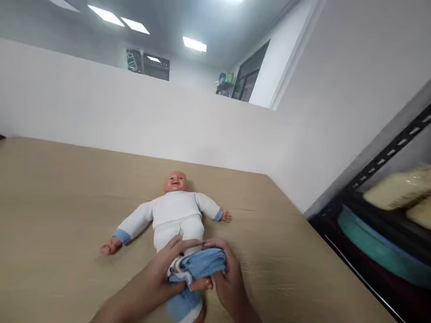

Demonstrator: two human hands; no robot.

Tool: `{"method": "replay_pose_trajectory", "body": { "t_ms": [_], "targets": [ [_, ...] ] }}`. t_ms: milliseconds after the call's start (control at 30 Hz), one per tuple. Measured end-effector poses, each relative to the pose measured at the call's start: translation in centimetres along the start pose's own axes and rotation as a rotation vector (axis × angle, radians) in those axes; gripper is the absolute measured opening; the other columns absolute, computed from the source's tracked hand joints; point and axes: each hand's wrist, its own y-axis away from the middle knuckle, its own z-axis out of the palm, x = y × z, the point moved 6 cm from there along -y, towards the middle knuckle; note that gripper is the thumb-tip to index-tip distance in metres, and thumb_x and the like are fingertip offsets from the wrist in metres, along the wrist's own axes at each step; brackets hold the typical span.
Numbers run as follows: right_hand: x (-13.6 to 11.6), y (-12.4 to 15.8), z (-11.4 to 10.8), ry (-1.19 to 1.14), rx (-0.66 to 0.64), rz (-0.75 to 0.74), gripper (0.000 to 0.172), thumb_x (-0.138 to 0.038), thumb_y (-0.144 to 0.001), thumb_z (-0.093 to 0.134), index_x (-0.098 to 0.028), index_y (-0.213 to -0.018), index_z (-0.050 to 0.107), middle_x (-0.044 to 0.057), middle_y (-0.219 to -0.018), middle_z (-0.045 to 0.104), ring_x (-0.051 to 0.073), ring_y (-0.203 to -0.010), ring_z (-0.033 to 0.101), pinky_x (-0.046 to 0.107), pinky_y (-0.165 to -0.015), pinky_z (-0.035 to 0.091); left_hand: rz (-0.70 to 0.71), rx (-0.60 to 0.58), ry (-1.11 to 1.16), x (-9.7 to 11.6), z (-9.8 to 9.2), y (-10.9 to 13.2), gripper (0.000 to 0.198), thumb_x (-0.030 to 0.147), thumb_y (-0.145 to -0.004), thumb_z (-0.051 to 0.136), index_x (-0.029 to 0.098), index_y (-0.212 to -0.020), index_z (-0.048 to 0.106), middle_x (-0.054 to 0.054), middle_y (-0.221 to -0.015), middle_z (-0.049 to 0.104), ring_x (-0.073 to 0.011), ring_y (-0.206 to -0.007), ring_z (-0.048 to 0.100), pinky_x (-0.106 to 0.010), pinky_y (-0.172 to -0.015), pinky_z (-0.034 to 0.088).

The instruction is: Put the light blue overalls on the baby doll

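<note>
A baby doll (175, 211) in a white top with blue cuffs lies on its back on the tan table (67, 188), head away from me, arms spread. Blue trousers (198, 264) are bunched around its legs, just below the white body. My left hand (161, 269) grips the bunched blue cloth from the left, thumb along the doll's hip. My right hand (227, 273) holds the same cloth from the right. One bare doll foot (202, 284) pokes out between my hands.
A white partition wall (134, 116) runs behind the table. A black metal shelf (380, 215) stands at the right, holding a teal round object (377, 246) and beige packs (397, 188). The table's right edge runs diagonally near the shelf.
</note>
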Motion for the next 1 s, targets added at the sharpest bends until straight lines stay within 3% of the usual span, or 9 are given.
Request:
{"method": "replay_pose_trajectory", "body": {
  "t_ms": [67, 167, 267, 367, 500, 700, 800, 900, 1000],
  "targets": [
    [0.4, 0.0, -0.2, -0.007, -0.066, 0.04, 0.063, -0.005, -0.08, 0.049, -0.033, -0.135, 0.063, -0.004, -0.123, 0.075, 0.013, -0.117, 0.07, 0.019, -0.102, 0.051, 0.046, 0.038, 0.01, -0.2, -0.3, -0.5, 0.076, 0.018, -0.079, 0.058, 0.034, -0.152, 0.045, -0.004, -0.153, 0.055, -0.0344, -0.145, 0.048, -0.047, -0.122, 0.039],
    [1.2, -0.6, -0.5, -0.013, -0.144, 0.066, 0.056, -0.014, -0.085, 0.054, -0.029, -0.139, 0.062, 0.0, -0.123, 0.076, 0.018, -0.114, 0.071, 0.024, -0.099, 0.053, 0.091, 0.069, 0.028, -0.2, -0.6, -1.1, 0.066, 0.018, -0.083, 0.055, 0.031, -0.147, 0.044, -0.005, -0.139, 0.062, -0.0287, -0.129, 0.06, -0.039, -0.113, 0.047],
    [2.1, -2.1, -0.9, 0.008, -0.148, 0.027, 0.028, -0.023, -0.086, 0.058, -0.025, -0.11, 0.073, 0.001, -0.098, 0.077, 0.022, -0.092, 0.071, 0.028, -0.087, 0.054, 0.069, 0.097, 0.076, -0.2, -0.3, -1.5, 0.061, 0.027, -0.092, 0.054, 0.029, -0.149, 0.032, -0.008, -0.136, 0.064, -0.027, -0.12, 0.065, -0.04, -0.112, 0.049],
    [2.7, -3.6, -1.4, 0.048, -0.108, -0.036, 0.015, -0.028, -0.091, 0.06, -0.023, -0.096, 0.074, 0.003, -0.093, 0.072, 0.023, -0.091, 0.068, 0.03, -0.088, 0.053, -0.008, 0.228, 0.094, -1.3, -0.4, -1.9, 0.062, 0.042, -0.096, 0.056, 0.025, -0.151, 0.034, -0.015, -0.149, 0.06, -0.0345, -0.136, 0.058, -0.049, -0.121, 0.044],
    [3.9, -4.0, -2.0, 0.009, -0.091, 0.056, 0.023, -0.028, -0.091, 0.062, -0.023, -0.107, 0.077, 0.007, -0.109, 0.076, 0.027, -0.108, 0.069, 0.036, -0.101, 0.054, 0.013, 0.255, 0.054, -2.4, -0.2, -2.5, 0.059, 0.051, -0.097, 0.059, 0.022, -0.148, 0.056, -0.015, -0.167, 0.046, -0.0401, -0.156, 0.039, -0.055, -0.133, 0.029],
    [5.2, -3.5, -1.2, -0.22, -0.227, 0.268, 0.036, -0.036, -0.085, 0.069, -0.021, -0.115, 0.082, 0.009, -0.119, 0.082, 0.033, -0.113, 0.071, 0.046, -0.106, 0.054, -0.069, 0.281, 0.078, -3.7, -1.2, -2.9, 0.064, 0.059, -0.092, 0.067, 0.025, -0.146, 0.067, -0.01, -0.152, 0.066, -0.0419, -0.151, 0.048, -0.058, -0.132, 0.032],
    [6.2, -3.5, -1.2, -0.279, -0.184, 0.325, 0.039, -0.038, -0.082, 0.072, -0.022, -0.116, 0.081, 0.008, -0.123, 0.081, 0.032, -0.114, 0.07, 0.045, -0.107, 0.053, -0.11, 0.305, 0.081, -3.5, -1.6, -3.0, 0.064, 0.059, -0.089, 0.069, 0.024, -0.143, 0.07, -0.01, -0.15, 0.067, -0.0431, -0.148, 0.051, -0.058, -0.13, 0.035],
    [8.0, -3.1, -1.4, -0.396, -0.119, 0.414, 0.04, -0.033, -0.078, 0.074, -0.025, -0.117, 0.079, 0.006, -0.125, 0.078, 0.031, -0.121, 0.065, 0.043, -0.113, 0.046, -0.103, 0.212, 0.114, -2.5, -1.3, -2.8, 0.073, 0.058, -0.087, 0.074, 0.021, -0.149, 0.064, -0.011, -0.152, 0.065, -0.0427, -0.147, 0.053, -0.058, -0.129, 0.036],
    [9.0, -2.4, -1.3, -0.636, -0.154, 0.522, 0.045, -0.026, -0.068, 0.075, -0.026, -0.112, 0.078, 0.003, -0.114, 0.078, 0.029, -0.112, 0.064, 0.039, -0.106, 0.047, -0.129, 0.072, 0.182, -1.8, -0.8, -2.4, 0.087, 0.063, -0.085, 0.08, 0.023, -0.158, 0.054, -0.011, -0.152, 0.066, -0.0399, -0.14, 0.061, -0.054, -0.125, 0.045]
  ]
}}
